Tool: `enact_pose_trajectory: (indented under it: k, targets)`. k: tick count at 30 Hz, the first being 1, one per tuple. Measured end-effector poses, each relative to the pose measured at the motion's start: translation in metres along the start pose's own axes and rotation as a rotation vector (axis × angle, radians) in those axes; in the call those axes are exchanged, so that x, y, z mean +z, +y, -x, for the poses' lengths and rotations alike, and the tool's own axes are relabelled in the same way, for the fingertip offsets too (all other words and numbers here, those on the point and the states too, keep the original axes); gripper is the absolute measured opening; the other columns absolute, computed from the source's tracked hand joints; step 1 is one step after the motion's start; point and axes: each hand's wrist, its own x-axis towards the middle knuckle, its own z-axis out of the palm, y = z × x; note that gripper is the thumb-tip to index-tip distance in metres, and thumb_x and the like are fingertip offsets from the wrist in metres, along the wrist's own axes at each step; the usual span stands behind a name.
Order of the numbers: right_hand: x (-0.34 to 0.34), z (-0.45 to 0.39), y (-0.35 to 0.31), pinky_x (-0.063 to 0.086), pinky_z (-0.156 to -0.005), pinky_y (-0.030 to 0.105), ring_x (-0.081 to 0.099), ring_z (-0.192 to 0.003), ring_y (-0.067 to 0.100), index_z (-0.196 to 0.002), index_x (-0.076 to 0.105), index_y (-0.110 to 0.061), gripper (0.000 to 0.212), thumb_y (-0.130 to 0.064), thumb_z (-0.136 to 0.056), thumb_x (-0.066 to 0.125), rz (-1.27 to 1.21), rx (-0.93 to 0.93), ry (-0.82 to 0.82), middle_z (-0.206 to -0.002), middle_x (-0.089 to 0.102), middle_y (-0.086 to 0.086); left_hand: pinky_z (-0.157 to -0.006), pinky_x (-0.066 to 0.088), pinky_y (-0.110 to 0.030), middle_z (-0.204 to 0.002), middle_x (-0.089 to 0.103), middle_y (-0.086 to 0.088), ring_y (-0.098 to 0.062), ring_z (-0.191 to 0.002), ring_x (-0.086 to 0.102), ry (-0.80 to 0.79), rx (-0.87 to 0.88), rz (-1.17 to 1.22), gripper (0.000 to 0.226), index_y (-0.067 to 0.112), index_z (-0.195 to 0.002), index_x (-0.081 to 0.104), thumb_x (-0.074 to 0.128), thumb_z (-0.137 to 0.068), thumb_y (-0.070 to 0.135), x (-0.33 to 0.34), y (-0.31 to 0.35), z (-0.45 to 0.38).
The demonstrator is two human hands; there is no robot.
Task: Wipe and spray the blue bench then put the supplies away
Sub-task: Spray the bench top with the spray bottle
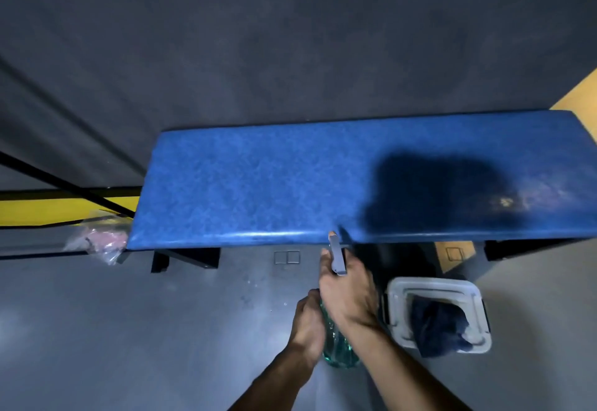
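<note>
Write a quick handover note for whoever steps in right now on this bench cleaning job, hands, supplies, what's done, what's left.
Right hand: grips the head of the spray bottle, nozzle aimed at the blue bench.
Left hand: holds the bottle's body.
Dark blue cloth: lies in the white bin on the floor, below the bench's near edge.
Done: cannot tell; a pale smear shows on the bench's right end.
Left: spray, wipe if needed, then put the bottle away.
</note>
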Motion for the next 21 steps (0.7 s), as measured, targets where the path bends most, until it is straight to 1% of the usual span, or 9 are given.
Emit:
enact_pose_trajectory:
  k: [2,6,7,9,11,13,15,18,21]
  targets:
    - [-0.012,-0.003,0.006,0.049,-0.088,0.037,0.064,-0.113,0.037,-0.116,0.064,-0.025,0.035,-0.051,-0.097,0.049,-0.013,0.000,-0.031,-0.115,0.073,0.007,-0.041,0.036,-0.015,-0.057,0.047,0.000,-0.009,-0.049,0.042,-0.011,0.016,-0.014,0.038,0.010,-0.070,0.044,0.030,-0.105,0.010,0.011,-0.002,0.003]
    - [-0.033,-0.014,0.020,0.052,-0.086,0.039,0.065,-0.109,0.036,-0.105,0.063,-0.024,0.032,-0.051,-0.095,0.049,-0.062,0.007,-0.020,-0.108,0.073,0.006,-0.051,0.043,-0.019,-0.071,0.056,-0.005,-0.014,-0.061,0.051,-0.056,0.009,-0.051,0.033,0.008,-0.083,0.052,0.029,-0.105,0.016,0.035,-0.004,0.005]
    - [-0.040,-0.016,0.023,0.053,-0.088,0.041,0.064,-0.109,0.036,-0.106,0.063,-0.024,0.033,-0.051,-0.094,0.049,-0.076,0.012,-0.007,-0.109,0.073,0.006,-0.052,0.044,-0.019,-0.072,0.060,-0.005,-0.013,-0.062,0.055,-0.073,0.011,-0.064,0.034,0.009,-0.084,0.055,0.030,-0.105,0.018,0.042,-0.004,0.005]
    - [-0.054,-0.021,0.028,0.053,-0.091,0.042,0.063,-0.114,0.037,-0.118,0.063,-0.026,0.036,-0.050,-0.095,0.050,-0.110,0.024,0.020,-0.116,0.073,0.007,-0.049,0.046,-0.016,-0.065,0.065,0.001,-0.008,-0.055,0.061,-0.102,0.027,-0.068,0.037,0.009,-0.082,0.058,0.031,-0.105,0.018,0.057,-0.003,0.006]
    - [-0.070,-0.028,0.033,0.050,-0.094,0.041,0.061,-0.119,0.037,-0.128,0.060,-0.027,0.040,-0.049,-0.096,0.051,-0.136,0.042,0.035,-0.126,0.070,0.008,-0.043,0.043,-0.011,-0.051,0.062,0.009,0.000,-0.043,0.058,-0.128,0.061,-0.083,0.039,0.011,-0.080,0.058,0.030,-0.106,0.016,0.074,-0.001,0.009]
    - [-0.084,-0.035,0.041,0.049,-0.094,0.041,0.060,-0.121,0.037,-0.129,0.061,-0.029,0.040,-0.050,-0.097,0.049,-0.131,0.058,0.044,-0.128,0.069,0.007,-0.040,0.041,-0.010,-0.042,0.059,0.011,0.003,-0.038,0.054,-0.154,0.086,-0.128,0.041,0.013,-0.077,0.055,0.028,-0.107,0.016,0.090,0.000,0.012]
    - [-0.094,-0.041,0.050,0.048,-0.093,0.041,0.061,-0.118,0.038,-0.122,0.063,-0.027,0.038,-0.050,-0.097,0.048,-0.123,0.082,0.054,-0.124,0.070,0.009,-0.039,0.041,-0.010,-0.040,0.059,0.011,0.005,-0.035,0.053,-0.172,0.097,-0.161,0.043,0.014,-0.074,0.055,0.027,-0.107,0.015,0.105,-0.003,0.013]
    - [-0.105,-0.052,0.065,0.049,-0.092,0.042,0.061,-0.115,0.041,-0.115,0.065,-0.023,0.037,-0.050,-0.097,0.047,-0.108,0.124,0.069,-0.121,0.070,0.014,-0.043,0.043,-0.011,-0.055,0.062,0.004,0.000,-0.042,0.057,-0.169,0.077,-0.171,0.042,0.013,-0.075,0.056,0.029,-0.107,0.016,0.126,-0.009,0.013]
    - [-0.118,-0.057,0.081,0.049,-0.091,0.041,0.061,-0.116,0.040,-0.121,0.063,-0.025,0.039,-0.050,-0.097,0.047,-0.116,0.123,0.053,-0.122,0.070,0.013,-0.058,0.047,-0.023,-0.071,0.063,-0.001,-0.010,-0.063,0.059,-0.172,0.062,-0.197,0.041,0.015,-0.078,0.058,0.028,-0.106,0.021,0.143,-0.020,0.013]
